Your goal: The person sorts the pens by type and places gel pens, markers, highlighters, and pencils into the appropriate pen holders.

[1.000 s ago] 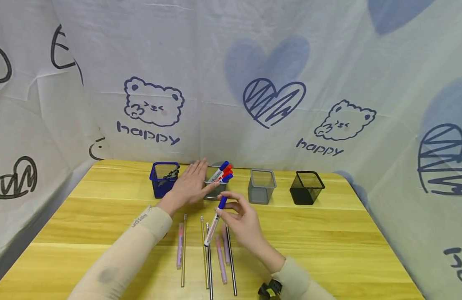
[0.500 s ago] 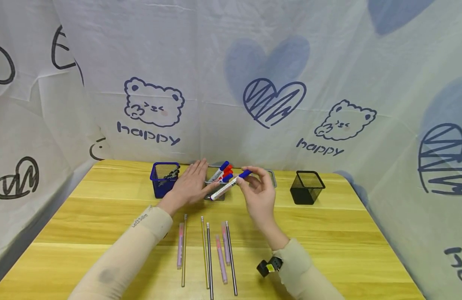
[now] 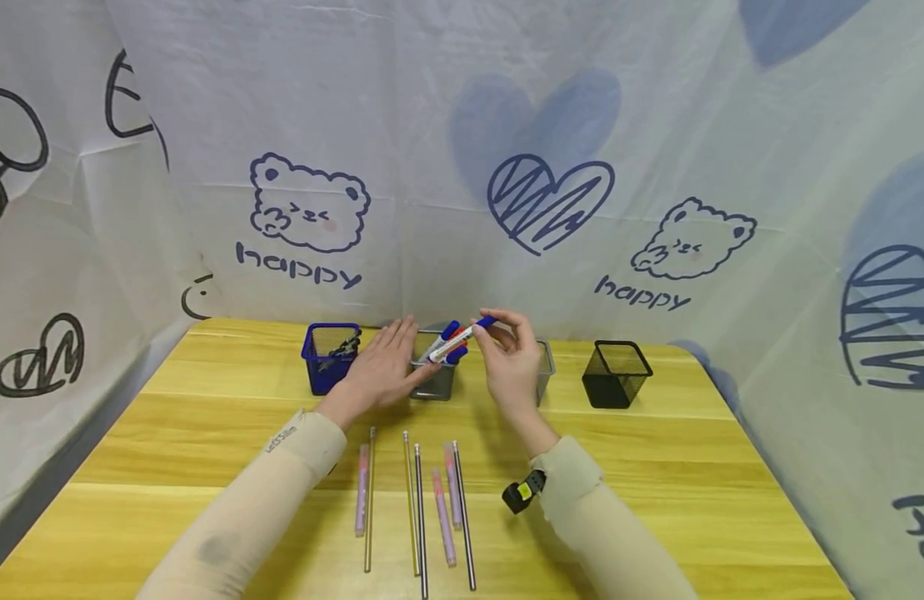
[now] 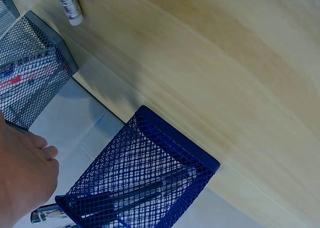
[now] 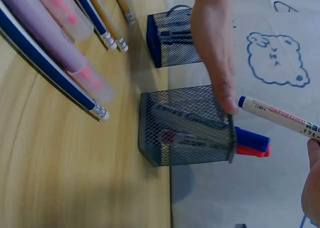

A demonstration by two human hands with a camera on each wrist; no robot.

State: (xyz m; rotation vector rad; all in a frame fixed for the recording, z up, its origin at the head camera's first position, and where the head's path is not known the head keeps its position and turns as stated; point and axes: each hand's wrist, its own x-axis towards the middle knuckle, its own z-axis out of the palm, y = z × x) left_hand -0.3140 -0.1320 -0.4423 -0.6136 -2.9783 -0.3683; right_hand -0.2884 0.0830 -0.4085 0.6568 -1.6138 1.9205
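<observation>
Right hand (image 3: 512,367): its fingers are pinching a blue-capped whiteboard marker (image 5: 282,118) near the cap, closing tightly on it.
Whiteboard marker: it is tilting just above the dark grey holder (image 5: 187,128), its tail end not yet going in.
Left hand (image 3: 382,367): its fingers are lying straight, resting against that holder, gripping nothing that shows.
Filled holders: capped markers (image 5: 252,139) are leaning in the dark grey one and black pens (image 3: 342,354) in the blue holder (image 3: 325,379), so those kinds seem nearly done.
Desk (image 3: 656,500): pink-and-lilac highlighters (image 3: 443,521) and pencils (image 3: 421,525) are lying loose, apparently remaining.
Light grey holder (image 3: 545,379): the right hand is largely hiding it; its contents are staying unreadable.
Mesh: overlapping caps and wire are obscuring the marker count.
</observation>
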